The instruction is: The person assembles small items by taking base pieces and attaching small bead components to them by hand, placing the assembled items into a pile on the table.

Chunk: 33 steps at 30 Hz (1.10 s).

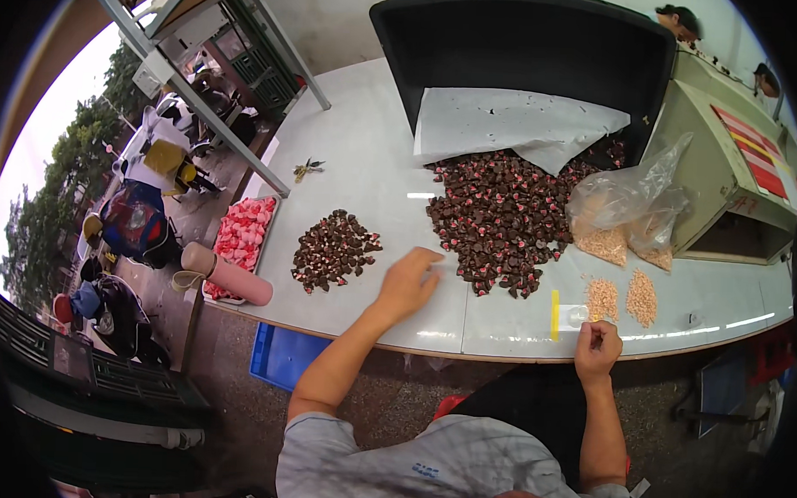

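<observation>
My left hand (409, 283) rests flat on the white table (358, 160), fingers reaching toward the big heap of small dark brown and pink parts (505, 213). A smaller heap of the same parts (333, 247) lies to its left. My right hand (597, 346) is curled at the table's front edge, fingers pinched together; whether it holds a small piece I cannot tell. Just above it lie a small clear bag with a yellow strip (565, 314) and two little piles of tan pellets (622, 298).
A black bin (529, 43) lined with white paper (508, 121) spills the dark parts. Clear bags of tan pellets (628, 213) sit right, beside a beige machine (726, 173). A tray of pink parts (241, 230), a pink bottle (226, 276), a blue crate (281, 355) lie left.
</observation>
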Available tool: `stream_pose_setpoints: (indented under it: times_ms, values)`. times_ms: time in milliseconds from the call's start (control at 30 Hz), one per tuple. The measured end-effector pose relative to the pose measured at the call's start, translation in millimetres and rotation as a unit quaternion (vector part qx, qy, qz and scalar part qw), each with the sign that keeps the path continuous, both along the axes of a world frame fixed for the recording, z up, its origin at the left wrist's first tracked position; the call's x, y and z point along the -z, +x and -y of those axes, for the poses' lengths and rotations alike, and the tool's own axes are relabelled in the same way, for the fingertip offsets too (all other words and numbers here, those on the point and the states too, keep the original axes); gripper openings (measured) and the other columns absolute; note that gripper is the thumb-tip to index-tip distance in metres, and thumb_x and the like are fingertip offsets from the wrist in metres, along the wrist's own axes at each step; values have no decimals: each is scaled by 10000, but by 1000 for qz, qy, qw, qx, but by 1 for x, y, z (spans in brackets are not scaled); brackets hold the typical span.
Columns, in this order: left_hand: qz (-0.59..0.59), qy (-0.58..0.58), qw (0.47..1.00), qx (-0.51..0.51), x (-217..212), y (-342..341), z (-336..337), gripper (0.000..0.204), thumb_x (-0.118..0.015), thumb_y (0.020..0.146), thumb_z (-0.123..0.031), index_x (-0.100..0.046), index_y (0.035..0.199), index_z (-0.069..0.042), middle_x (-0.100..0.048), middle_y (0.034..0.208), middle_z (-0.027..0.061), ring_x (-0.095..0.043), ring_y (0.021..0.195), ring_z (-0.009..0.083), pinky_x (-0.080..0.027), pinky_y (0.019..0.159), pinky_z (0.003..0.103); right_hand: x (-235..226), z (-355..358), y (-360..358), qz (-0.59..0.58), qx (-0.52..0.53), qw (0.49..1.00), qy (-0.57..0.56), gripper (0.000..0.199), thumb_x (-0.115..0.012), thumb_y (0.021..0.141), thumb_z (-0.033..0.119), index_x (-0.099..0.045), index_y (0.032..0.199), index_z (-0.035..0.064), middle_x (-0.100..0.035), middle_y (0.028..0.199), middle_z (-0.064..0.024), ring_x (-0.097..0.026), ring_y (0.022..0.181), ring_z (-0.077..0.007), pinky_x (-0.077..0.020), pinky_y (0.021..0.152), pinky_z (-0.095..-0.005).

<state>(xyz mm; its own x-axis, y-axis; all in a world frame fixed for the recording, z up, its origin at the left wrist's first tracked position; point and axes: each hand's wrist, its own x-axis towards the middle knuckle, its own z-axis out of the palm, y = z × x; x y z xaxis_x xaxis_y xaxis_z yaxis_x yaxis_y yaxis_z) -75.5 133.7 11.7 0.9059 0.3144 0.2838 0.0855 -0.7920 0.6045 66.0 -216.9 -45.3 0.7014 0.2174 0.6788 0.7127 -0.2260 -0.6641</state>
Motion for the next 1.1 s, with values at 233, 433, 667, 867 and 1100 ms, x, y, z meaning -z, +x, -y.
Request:
stream_pose_setpoints:
  times_ms: [233, 433, 667, 867, 1100]
  values:
    - [-10, 118, 985, 128, 3, 20, 40, 249, -726, 784, -62, -662, 1022, -98, -601, 1018, 87, -608, 959, 295, -493, 811, 404, 0, -2, 0, -9, -5, 1000, -4, 133, -699, 816, -9, -570, 806, 20, -491, 585, -36, -430, 445, -130, -330, 428, -270]
    - [-21, 172, 979, 104, 6, 18, 36, 205, -744, 772, -89, -658, 958, -106, -591, 965, 71, -597, 937, 284, -491, 792, 404, -6, 0, -1, -14, -14, 1000, -18, 131, -700, 817, -6, -571, 805, 13, -480, 581, -42, -432, 443, -138, -319, 424, -283]
    - [-21, 122, 987, 103, 3, 14, 40, 187, -728, 797, -103, -638, 960, -83, -614, 970, 81, -627, 907, 295, -521, 738, 394, -3, 4, -2, -13, 2, 1000, -15, 135, -708, 812, -12, -576, 816, 14, -490, 584, -36, -437, 443, -132, -330, 427, -273]
    - [-48, 91, 990, 98, 5, 5, 40, 167, -727, 810, -125, -643, 945, -73, -627, 947, 96, -656, 814, 287, -537, 705, 379, -9, 11, 0, -79, 7, 996, 32, 116, -679, 877, 24, -565, 870, 5, -551, 639, -3, -476, 536, -48, -365, 481, -224]
    - [-73, -35, 986, 145, 0, 6, 36, 187, -717, 844, -94, -681, 1020, -40, -612, 927, 102, -634, 749, 224, -522, 676, 318, -20, 58, 17, -166, 67, 980, -85, 78, -625, 889, 6, -648, 964, 2, -528, 615, -13, -463, 518, -61, -364, 484, -231]
